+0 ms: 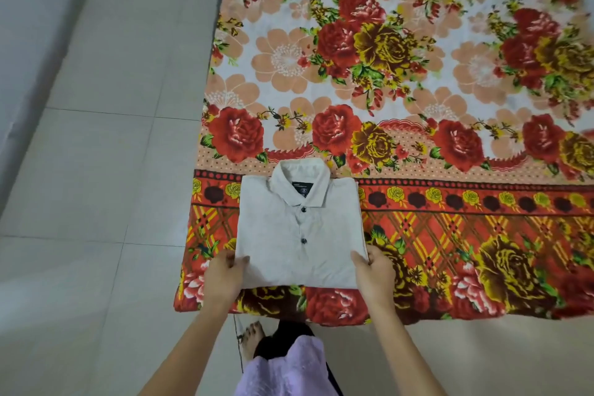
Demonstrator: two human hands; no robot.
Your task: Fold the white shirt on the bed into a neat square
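Note:
The white shirt (299,228) lies folded into a near-square on the bed, close to the near edge, collar away from me and two dark buttons facing up. My left hand (225,273) grips its near left corner, thumb on top of the cloth. At the near right corner my right hand (374,270) holds the shirt the same way. Both hands pinch the fabric along the bottom fold.
The bed is covered by a floral sheet (418,80) in red, yellow and peach, stretching far and right. Pale floor tiles (96,170) run along the left and near side. My bare foot (250,341) and lilac garment (289,370) stand just before the bed's edge.

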